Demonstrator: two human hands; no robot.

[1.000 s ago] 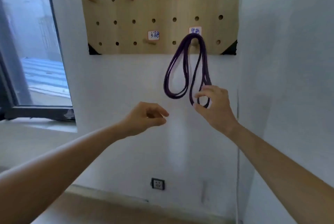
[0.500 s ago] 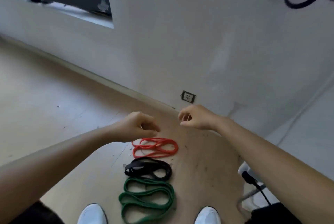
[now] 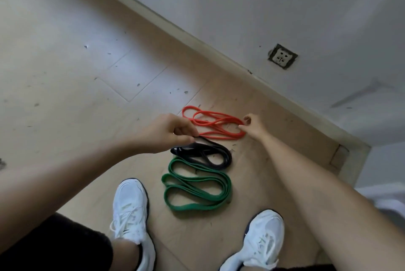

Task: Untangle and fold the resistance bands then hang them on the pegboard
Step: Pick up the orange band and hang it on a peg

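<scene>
Three looped resistance bands lie in a row on the wooden floor: a thin red band (image 3: 215, 124) nearest the wall, a black band (image 3: 205, 154) in the middle, and a wide green band (image 3: 197, 185) closest to my feet. My left hand (image 3: 171, 131) hangs over the red band's left end, fingers curled together, its fingertips at the black band's upper tip. I cannot tell whether it grips anything. My right hand (image 3: 252, 127) is at the red band's right end, thumb and forefinger slightly apart beside the loop. The pegboard is out of view.
My two white shoes (image 3: 131, 211) (image 3: 260, 240) stand on either side of the green band. A white wall with a baseboard (image 3: 219, 56) runs diagonally behind the bands and carries a socket (image 3: 282, 56). The wall corner is at the right.
My view swung from the pegboard with the purple band down to the floor. Both hands dropped from the hanging band and now reach the ends of the red band.
</scene>
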